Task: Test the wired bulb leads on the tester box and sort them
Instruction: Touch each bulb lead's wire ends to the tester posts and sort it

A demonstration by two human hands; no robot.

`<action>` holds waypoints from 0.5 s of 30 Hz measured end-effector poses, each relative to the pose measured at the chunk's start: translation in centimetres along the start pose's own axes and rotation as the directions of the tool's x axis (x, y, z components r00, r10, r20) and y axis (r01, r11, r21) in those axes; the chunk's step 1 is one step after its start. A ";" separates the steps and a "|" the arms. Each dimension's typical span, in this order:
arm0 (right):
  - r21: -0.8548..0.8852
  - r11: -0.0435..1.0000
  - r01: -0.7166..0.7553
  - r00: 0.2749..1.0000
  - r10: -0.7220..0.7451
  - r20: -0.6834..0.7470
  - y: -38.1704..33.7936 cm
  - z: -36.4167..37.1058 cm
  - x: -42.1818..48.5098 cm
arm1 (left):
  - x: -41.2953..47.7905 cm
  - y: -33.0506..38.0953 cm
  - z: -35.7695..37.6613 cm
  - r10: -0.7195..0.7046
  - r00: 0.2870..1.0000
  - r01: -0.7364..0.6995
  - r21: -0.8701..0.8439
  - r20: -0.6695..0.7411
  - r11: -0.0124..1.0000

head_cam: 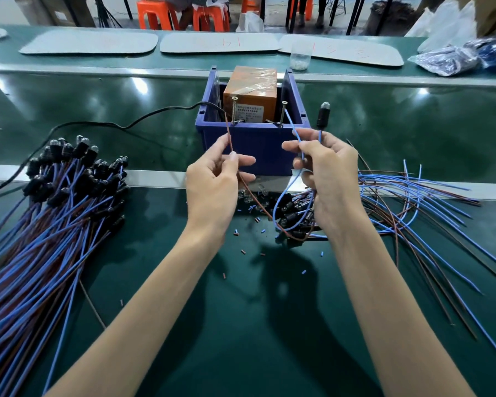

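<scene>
The blue tester box (252,144) stands on the green bench with an orange block (249,96) inside and two upright screws (234,110) at its front rim. My left hand (215,179) pinches a brown lead (229,136) whose tip reaches up near the left screw. My right hand (324,170) pinches the blue lead (294,130), its tip near the right screw (283,113), and also holds the black bulb holder (322,116) upright. The bulb looks unlit.
A large pile of wired bulbs (55,202) lies at the left. Another heap of bulbs and loose blue and brown wires (413,207) spreads to the right. Small insulation scraps (252,219) litter the bench. A black cable (98,126) runs left from the box. A clear jar (299,57) stands behind.
</scene>
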State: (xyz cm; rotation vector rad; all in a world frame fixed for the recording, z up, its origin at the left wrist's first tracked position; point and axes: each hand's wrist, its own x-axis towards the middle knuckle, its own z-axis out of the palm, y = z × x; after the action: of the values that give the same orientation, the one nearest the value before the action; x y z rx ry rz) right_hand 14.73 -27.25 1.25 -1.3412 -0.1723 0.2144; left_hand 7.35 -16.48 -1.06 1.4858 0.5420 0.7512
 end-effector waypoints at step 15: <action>0.011 1.000 -0.014 1.000 0.014 -0.028 0.5 -0.3 0.5 | 2.7 -0.3 -0.8 0.006 0.996 -0.008 -0.026 -0.085 1.000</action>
State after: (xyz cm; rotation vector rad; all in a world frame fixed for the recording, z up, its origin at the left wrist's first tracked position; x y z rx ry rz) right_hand 15.30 -27.26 0.67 -1.3340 -0.1384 0.2082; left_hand 8.60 -13.97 -1.06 1.4375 0.5892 0.8270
